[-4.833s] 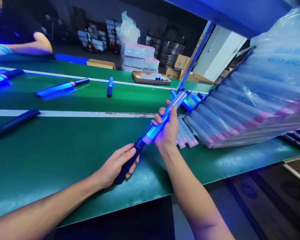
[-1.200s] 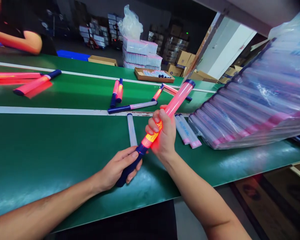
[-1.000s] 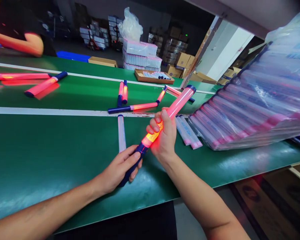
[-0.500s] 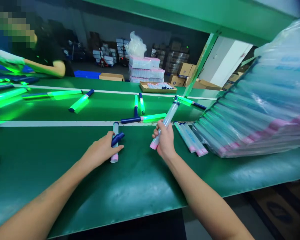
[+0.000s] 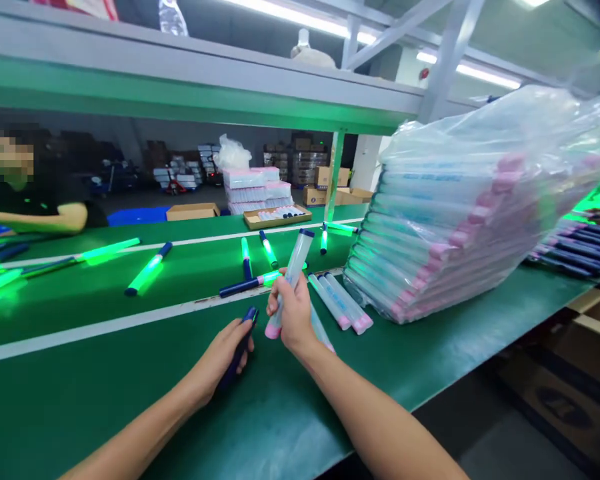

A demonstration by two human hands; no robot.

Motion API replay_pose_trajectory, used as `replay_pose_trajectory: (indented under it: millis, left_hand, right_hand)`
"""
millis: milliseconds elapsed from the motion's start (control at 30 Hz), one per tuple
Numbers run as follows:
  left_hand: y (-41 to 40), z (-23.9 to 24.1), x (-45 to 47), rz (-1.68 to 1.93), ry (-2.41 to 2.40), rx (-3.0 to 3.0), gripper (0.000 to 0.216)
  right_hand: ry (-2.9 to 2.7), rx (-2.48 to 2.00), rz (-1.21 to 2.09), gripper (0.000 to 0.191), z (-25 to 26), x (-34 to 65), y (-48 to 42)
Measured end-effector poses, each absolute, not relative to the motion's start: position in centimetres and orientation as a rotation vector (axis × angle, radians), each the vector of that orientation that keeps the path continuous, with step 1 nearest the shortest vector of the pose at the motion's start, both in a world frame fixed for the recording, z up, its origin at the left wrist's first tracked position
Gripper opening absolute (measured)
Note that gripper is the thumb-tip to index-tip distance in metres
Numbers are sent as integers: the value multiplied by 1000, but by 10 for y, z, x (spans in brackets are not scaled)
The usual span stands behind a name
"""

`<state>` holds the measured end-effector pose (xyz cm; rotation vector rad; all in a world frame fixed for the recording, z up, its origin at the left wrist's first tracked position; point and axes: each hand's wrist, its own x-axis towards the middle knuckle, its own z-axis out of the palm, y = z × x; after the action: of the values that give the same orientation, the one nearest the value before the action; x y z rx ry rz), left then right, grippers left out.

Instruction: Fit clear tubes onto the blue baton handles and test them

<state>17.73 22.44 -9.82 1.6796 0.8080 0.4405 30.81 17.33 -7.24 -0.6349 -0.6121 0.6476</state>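
Observation:
My left hand is closed around a dark blue light-stick handle, held at a slant just above the green table. To its right, my right hand grips a clear plastic tube with a dark blue top end and a pink bottom end, tilted upward. Another clear tube lies partly hidden behind my right wrist. Beside it, a few similar pink-ended tubes rest side by side. A glowing green stick with a dark handle lies just beyond my hands.
A large plastic-wrapped stack of tubes stands on the right of the green table. Several lit green sticks lie farther back, near a cardboard tray. A shelf crosses overhead. A co-worker is at far left.
The view has tilted up and turned right. My left hand has wrapped round the handle, and the tube under it is no longer there. My right hand still holds its tube, nearer my left hand.

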Motion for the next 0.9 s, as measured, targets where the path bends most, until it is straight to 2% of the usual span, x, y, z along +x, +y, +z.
replay_pose_trajectory:
  millis: [167,333,433,700,900]
  left_hand:
    - [196,-108,140,391,592,1379,35]
    - [181,-119,135,413,493,1407,45]
    - [181,-118,134,369,458,1441,36]
    - [175,-125,138,387,498,1483,37]
    - [165,-121,137,512,603,1799,33]
  right_hand:
    - [-265,-487,755,29,-69,323,179]
    - [-330,-498,857,29,-75,310,174]
    - [-397,-513,868,29,-72,299,168]
    - [-514,-610,704,20,-62,288,157]
    - [-545,-706,659,21,-64,277,159]
